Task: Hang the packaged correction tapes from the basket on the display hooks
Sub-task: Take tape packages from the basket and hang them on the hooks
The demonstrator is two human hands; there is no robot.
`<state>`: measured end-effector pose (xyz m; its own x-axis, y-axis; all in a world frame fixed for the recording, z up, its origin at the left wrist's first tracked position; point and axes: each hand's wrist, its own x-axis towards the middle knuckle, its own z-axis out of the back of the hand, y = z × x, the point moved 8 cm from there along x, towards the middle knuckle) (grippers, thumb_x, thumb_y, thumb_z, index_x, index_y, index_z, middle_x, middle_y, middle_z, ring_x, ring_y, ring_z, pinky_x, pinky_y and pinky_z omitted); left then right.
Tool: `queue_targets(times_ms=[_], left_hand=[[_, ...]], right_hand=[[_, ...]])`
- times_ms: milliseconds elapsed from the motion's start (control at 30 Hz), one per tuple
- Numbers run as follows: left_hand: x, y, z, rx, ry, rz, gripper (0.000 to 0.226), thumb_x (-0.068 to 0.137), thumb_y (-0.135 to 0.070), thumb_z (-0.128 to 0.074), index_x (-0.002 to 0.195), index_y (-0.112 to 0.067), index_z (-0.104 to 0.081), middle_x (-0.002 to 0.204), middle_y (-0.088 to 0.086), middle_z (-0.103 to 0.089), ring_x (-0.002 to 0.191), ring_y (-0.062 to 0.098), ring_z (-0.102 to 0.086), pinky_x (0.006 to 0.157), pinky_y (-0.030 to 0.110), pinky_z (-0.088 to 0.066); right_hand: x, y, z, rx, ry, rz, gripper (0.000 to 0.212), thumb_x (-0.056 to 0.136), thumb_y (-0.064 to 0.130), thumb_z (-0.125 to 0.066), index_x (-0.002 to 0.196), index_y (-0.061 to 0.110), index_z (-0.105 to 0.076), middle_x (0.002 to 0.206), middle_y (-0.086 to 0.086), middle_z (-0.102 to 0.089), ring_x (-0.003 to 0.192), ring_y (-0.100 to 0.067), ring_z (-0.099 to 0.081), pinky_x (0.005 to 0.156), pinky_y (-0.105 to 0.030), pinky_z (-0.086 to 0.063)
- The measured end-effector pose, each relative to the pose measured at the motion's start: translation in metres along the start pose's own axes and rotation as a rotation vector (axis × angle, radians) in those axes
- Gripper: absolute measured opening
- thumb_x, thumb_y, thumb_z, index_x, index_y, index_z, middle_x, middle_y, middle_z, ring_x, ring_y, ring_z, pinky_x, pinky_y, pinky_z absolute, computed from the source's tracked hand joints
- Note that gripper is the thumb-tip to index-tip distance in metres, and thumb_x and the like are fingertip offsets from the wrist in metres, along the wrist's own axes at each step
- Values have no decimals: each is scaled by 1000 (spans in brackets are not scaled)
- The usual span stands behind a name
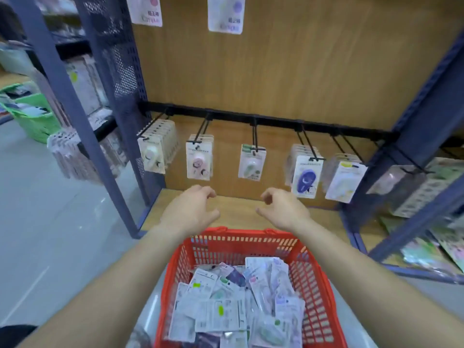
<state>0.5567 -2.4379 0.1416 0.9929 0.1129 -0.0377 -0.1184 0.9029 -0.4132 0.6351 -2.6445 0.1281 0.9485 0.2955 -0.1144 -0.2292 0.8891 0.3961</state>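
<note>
Nearest the viewer, before the front edge of the wooden shelf board (pixel 238 205), a red basket (pixel 316 297) is set. It is filled with a loose heap of packaged correction tapes (pixel 226 307), laid flat and overlapping, many with the printed back upward. None of them is held.

Above the basket's far rim both forearms are stretched forward. The left hand (pixel 193 209) and the right hand (pixel 283 209) are held over the shelf board, apart from one another. The fingers of each are loosely curled and nothing is grasped. No pack or hook is touched by either hand.

Beyond the hands, a black rail (pixel 276 121) is fixed across the wooden back panel, and display hooks (pixel 254 136) are carried along it. Packs are hung from every hook seen:
- a thick row at the rail's left end (pixel 153 154)
- a few pink packs (pixel 199 159)
- a thin lot of green packs at the middle (pixel 251 163)
- blue packs (pixel 306 175) and yellow packs (pixel 345 182) toward the right end

Far off at the left edge of the view, a green basket (pixel 35 119) holding goods is seen.

The step in hand is judged to be the picking of a pack, not yet begun, since nothing is carried. A pack must be lifted from the red basket and its kind matched to a hook. Its hanging hole must then be threaded over the hook's tip.
</note>
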Motion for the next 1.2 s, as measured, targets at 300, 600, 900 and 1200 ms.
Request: queue_targets(times_ms=[300, 600, 900, 1200], left_hand=[[-47, 52, -208, 46, 418, 119, 58, 91, -45, -66, 140, -17, -53, 141, 7, -56, 130, 26, -54, 105, 34, -43], [-54, 95, -290, 118, 520, 263, 120, 70, -73, -75, 161, -21, -17, 168, 10, -9, 153, 33, -15, 124, 43, -21], [-64, 112, -297, 54, 475, 372, 138, 60, -80, -77, 162, -18, -7, 164, 7, -25, 150, 30, -25, 123, 45, -22], [-73, 104, -290, -280, 471, 387, 93, 74, -35, -90, 152, -20, -41, 126, -4, -66, 112, 16, -64, 84, 20, -48]], right_hand=[[-44, -156, -181, 102, 393, -238, 51, 92, 39, -70, 133, 12, -56, 126, -10, -66, 112, -26, -64, 85, -31, -47], [-61, -144, -263, 180, 485, -58, 83, 74, 74, -72, 143, 34, -50, 133, 12, -60, 128, -14, -50, 104, -40, -32], [-66, -116, -303, 94, 575, 1, 105, 67, 72, -79, 152, 30, -33, 148, 0, -42, 139, -22, -41, 113, -47, -21], [-70, -120, -299, 247, 551, -17, 89, 75, 56, -82, 149, 34, -38, 146, 1, -40, 135, -22, -44, 115, -46, -26]])
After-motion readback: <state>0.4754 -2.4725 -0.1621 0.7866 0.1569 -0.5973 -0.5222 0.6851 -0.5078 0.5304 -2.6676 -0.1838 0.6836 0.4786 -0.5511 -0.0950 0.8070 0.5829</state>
